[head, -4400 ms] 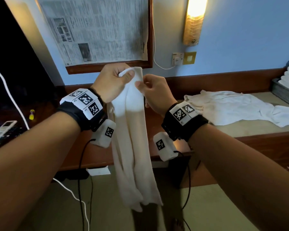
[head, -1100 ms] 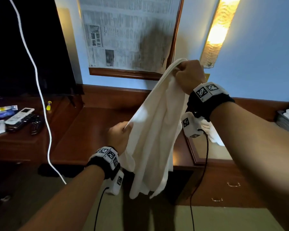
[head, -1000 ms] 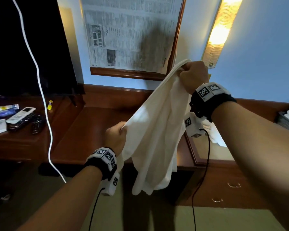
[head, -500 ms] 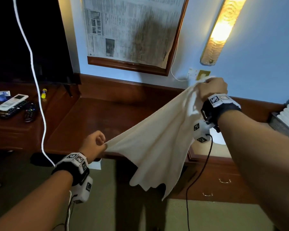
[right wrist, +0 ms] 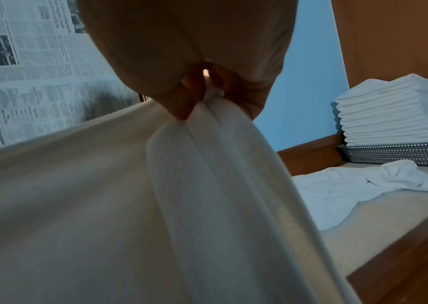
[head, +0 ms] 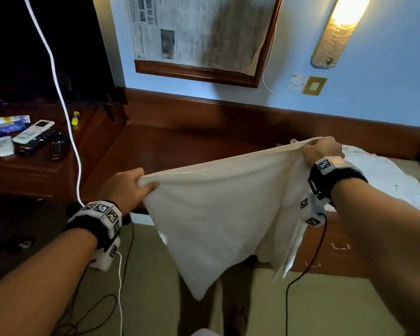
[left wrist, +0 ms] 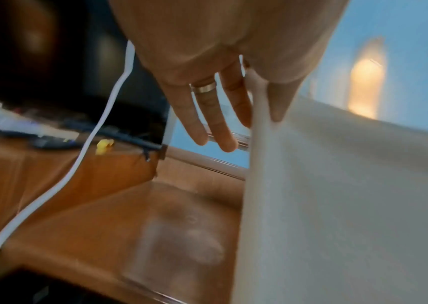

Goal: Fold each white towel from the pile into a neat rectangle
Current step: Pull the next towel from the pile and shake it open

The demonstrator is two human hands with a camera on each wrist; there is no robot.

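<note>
The towel [head: 218, 214] hangs in the air in front of the counter [head: 180, 154], stretched by its top edge between two hands. The left hand [head: 126, 187] pinches one end of that edge, thumb on the near side; from the wrist view its other fingers [left wrist: 207, 115] lie straight behind the cloth. The right hand [head: 323, 150] is clenched round a gathered bunch at the other end, a little higher and farther back. I take this to be the spreading-out step: the sheet is open but its lower corners dangle unevenly toward the floor. Next, I would think, it needs laying flat on the counter or the two held ends bringing together, edges matched.

Half a second ago the left hand was low and the cloth slanted steeply down to it; now the top edge runs closer to level and taut.

Beyond the right hand, unfolded towels [head: 386, 175] lie on the counter, and past them a basket [right wrist: 394, 154] carries a folded stack [right wrist: 389, 111].
</note>
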